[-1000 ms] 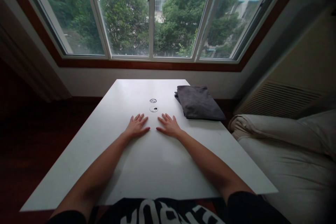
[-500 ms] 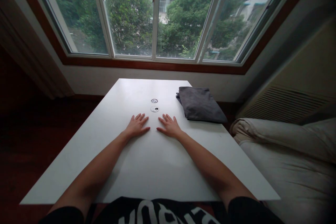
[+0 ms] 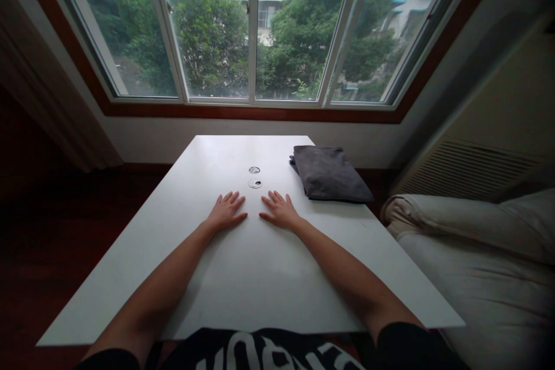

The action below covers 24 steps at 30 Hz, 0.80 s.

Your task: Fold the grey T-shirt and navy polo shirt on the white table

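My left hand [image 3: 225,211] lies flat on the white table [image 3: 255,277], fingers spread and holding nothing. Palm down to its right rests my right hand [image 3: 280,210], also with fingers apart and nothing in it. A gap separates the two thumbs. Just beyond the fingertips are a round fitting with a dark hole [image 3: 255,184] and, behind it, a second round fitting [image 3: 254,170] in the tabletop. A folded dark grey cloth [image 3: 330,173] lies at the table's right back edge, nearest to my right hand but not touching it.
Behind the table is a wide window [image 3: 251,110] with a brown frame. A light padded seat or bedding [image 3: 477,254] stands along the right side. A curtain [image 3: 56,87] hangs at the left.
The camera view has tilted slightly, so the table and window sit a little lower in the picture. Both hands stay in place on the table.
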Each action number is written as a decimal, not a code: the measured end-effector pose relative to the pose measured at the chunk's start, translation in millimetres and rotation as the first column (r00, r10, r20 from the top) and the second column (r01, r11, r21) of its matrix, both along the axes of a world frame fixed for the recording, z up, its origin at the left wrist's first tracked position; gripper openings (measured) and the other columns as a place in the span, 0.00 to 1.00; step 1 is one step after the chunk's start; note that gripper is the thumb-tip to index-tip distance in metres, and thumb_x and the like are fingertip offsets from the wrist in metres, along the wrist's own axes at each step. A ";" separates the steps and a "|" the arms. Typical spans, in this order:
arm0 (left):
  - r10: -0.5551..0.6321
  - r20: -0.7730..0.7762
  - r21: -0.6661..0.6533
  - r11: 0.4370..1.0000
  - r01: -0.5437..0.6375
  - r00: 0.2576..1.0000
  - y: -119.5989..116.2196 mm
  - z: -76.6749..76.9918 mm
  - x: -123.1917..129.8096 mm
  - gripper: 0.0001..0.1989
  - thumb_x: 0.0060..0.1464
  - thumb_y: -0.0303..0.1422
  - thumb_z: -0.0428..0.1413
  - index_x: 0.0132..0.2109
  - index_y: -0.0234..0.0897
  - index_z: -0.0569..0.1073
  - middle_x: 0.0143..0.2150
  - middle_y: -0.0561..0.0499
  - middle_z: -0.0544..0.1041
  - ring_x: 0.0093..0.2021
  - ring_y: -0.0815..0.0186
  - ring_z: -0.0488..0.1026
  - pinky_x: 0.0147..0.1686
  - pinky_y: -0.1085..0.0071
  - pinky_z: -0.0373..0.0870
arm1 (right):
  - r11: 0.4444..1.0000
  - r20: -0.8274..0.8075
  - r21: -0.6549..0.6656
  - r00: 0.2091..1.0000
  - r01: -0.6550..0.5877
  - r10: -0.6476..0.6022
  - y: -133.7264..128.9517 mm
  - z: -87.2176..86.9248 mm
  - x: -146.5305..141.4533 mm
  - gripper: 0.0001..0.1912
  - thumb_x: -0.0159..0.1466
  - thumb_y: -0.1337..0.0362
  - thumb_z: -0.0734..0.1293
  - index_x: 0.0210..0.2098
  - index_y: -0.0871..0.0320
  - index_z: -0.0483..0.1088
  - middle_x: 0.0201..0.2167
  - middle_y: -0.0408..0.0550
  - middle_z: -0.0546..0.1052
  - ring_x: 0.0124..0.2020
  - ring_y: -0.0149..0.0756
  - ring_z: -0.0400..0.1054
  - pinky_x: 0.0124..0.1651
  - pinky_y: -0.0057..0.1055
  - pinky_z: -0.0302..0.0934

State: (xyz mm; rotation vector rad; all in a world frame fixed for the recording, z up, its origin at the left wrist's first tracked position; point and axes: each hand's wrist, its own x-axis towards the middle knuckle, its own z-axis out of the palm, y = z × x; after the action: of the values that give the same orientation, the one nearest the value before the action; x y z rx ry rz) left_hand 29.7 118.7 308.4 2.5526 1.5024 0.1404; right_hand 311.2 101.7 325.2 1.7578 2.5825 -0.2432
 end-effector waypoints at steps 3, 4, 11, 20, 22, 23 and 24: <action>0.000 0.001 0.004 1.000 0.000 1.000 0.5 -1.4 -0.1 0.40 0.65 0.61 0.44 0.75 0.47 0.57 0.79 0.46 0.49 0.78 0.47 0.44 0.72 0.43 0.40 | 1.000 0.006 -0.007 1.000 0.004 -0.004 -0.4 1.3 -0.4 0.44 0.70 0.31 0.54 0.76 0.46 0.50 0.77 0.52 0.43 0.77 0.53 0.36 0.73 0.62 0.31; 0.002 0.001 0.007 1.000 -0.002 1.000 0.7 -1.8 0.0 0.40 0.65 0.61 0.44 0.75 0.47 0.58 0.79 0.46 0.49 0.78 0.47 0.44 0.72 0.43 0.40 | 1.000 0.009 -0.006 1.000 0.006 -0.006 -1.4 1.5 -1.1 0.44 0.70 0.31 0.54 0.76 0.46 0.50 0.77 0.53 0.43 0.77 0.53 0.36 0.74 0.61 0.31; -0.016 -0.011 -0.054 0.998 0.015 1.000 9.9 4.2 2.0 0.46 0.60 0.67 0.44 0.77 0.48 0.54 0.79 0.43 0.44 0.78 0.43 0.38 0.72 0.40 0.35 | 0.997 -0.012 0.011 0.997 -0.079 0.079 -16.1 3.0 -13.2 0.42 0.71 0.33 0.53 0.76 0.47 0.50 0.77 0.53 0.43 0.77 0.52 0.36 0.75 0.57 0.31; -0.078 -0.008 -0.124 0.989 0.077 0.997 12.0 12.8 0.7 0.45 0.58 0.67 0.47 0.76 0.56 0.52 0.80 0.46 0.42 0.78 0.37 0.35 0.68 0.30 0.32 | 0.999 0.010 0.004 0.999 -0.052 0.052 -16.5 6.1 -15.8 0.44 0.69 0.30 0.52 0.77 0.45 0.49 0.77 0.52 0.42 0.77 0.54 0.34 0.74 0.61 0.27; -0.074 -0.005 -0.106 0.992 0.073 0.997 10.3 10.1 1.8 0.45 0.59 0.67 0.46 0.76 0.55 0.53 0.80 0.46 0.43 0.78 0.38 0.35 0.68 0.30 0.31 | 0.999 0.011 -0.017 0.999 -0.046 0.046 -15.5 5.4 -16.1 0.45 0.69 0.30 0.52 0.77 0.45 0.48 0.77 0.52 0.41 0.77 0.54 0.35 0.74 0.61 0.29; -0.072 -0.005 -0.098 0.993 0.072 0.997 9.8 8.9 2.1 0.45 0.59 0.67 0.45 0.76 0.55 0.53 0.80 0.46 0.43 0.78 0.38 0.36 0.68 0.30 0.31 | 0.999 0.011 -0.019 0.999 -0.046 0.046 -15.1 5.2 -16.3 0.45 0.69 0.30 0.52 0.77 0.45 0.48 0.77 0.52 0.41 0.77 0.54 0.35 0.74 0.62 0.29; -0.073 -0.005 -0.090 0.993 0.072 0.997 9.7 7.8 2.3 0.45 0.60 0.67 0.45 0.77 0.55 0.53 0.80 0.45 0.43 0.78 0.39 0.36 0.68 0.30 0.31 | 0.999 0.009 -0.015 0.999 -0.047 0.048 -14.7 5.0 -16.5 0.45 0.69 0.30 0.52 0.77 0.45 0.48 0.77 0.52 0.41 0.77 0.54 0.35 0.74 0.62 0.30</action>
State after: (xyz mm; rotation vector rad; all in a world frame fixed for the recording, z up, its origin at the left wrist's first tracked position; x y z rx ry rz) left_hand 32.0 128.4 316.3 2.5356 1.3839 0.0512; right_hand 294.8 86.9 330.1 1.6864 2.6052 -0.2526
